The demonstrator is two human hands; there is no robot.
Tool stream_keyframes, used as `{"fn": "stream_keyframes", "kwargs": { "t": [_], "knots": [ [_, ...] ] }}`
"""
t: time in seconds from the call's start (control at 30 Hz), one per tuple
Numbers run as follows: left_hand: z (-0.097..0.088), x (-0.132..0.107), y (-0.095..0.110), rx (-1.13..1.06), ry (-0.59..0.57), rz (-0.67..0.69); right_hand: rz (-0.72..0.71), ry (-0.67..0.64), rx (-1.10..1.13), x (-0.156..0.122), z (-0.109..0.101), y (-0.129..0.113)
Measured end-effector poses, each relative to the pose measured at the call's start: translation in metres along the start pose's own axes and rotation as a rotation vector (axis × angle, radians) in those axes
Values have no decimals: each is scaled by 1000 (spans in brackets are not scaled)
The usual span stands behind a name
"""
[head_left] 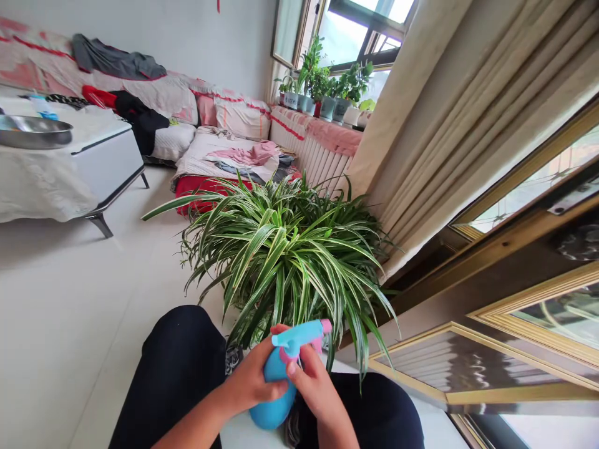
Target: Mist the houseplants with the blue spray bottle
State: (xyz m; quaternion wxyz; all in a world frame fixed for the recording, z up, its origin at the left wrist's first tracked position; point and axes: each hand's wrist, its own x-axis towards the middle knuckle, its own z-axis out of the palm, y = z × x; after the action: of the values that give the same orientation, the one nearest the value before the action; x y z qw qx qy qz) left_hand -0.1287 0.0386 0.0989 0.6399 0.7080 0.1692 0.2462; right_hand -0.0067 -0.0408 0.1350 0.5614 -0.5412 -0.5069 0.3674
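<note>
Pale floor tiles run back to a draped sofa. On my head feed, I have the left hand wrapped around the blue spray bottle, fingers closed, and the right hand gripping it beside the pink trigger, with the spider plant just beyond. Getting hold of the bottle looks done; I see no spray, and cannot tell whether any leaves are wet or how much is left.
</note>
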Motion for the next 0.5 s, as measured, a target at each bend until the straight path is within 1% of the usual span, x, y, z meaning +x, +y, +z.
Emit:
{"fn": "stream_keyframes", "kwargs": {
  "t": [0.03, 0.07, 0.1, 0.13, 0.23, 0.3, 0.37, 0.43, 0.5],
  "knots": [
    [-5, -2, 0, -30, -73, -3, -2, -69, 19, 0, -3, -4],
    [-8, -3, -1, -51, -103, -6, 3, -96, 25, 1, -4, -6],
    [-9, -4, -2, -58, -90, -11, 10, -84, 20, 2, -4, -5],
    [-8, -4, -4, -51, -36, -20, 14, -44, 6, 3, -2, -2],
    [4, -2, -8, 5, 133, -44, 5, 182, -82, 6, 13, 18],
    [12, 0, -11, 39, 188, -60, 0, 324, -136, 6, 24, 33],
    [13, 2, -14, 61, 203, -50, 6, 420, -141, 5, 30, 40],
    [7, 2, -17, 56, 168, -29, -8, 445, -108, 4, 31, 39],
    [-5, 3, -20, -27, 63, -27, -53, 374, -34, 5, 25, 32]
  ]
}}
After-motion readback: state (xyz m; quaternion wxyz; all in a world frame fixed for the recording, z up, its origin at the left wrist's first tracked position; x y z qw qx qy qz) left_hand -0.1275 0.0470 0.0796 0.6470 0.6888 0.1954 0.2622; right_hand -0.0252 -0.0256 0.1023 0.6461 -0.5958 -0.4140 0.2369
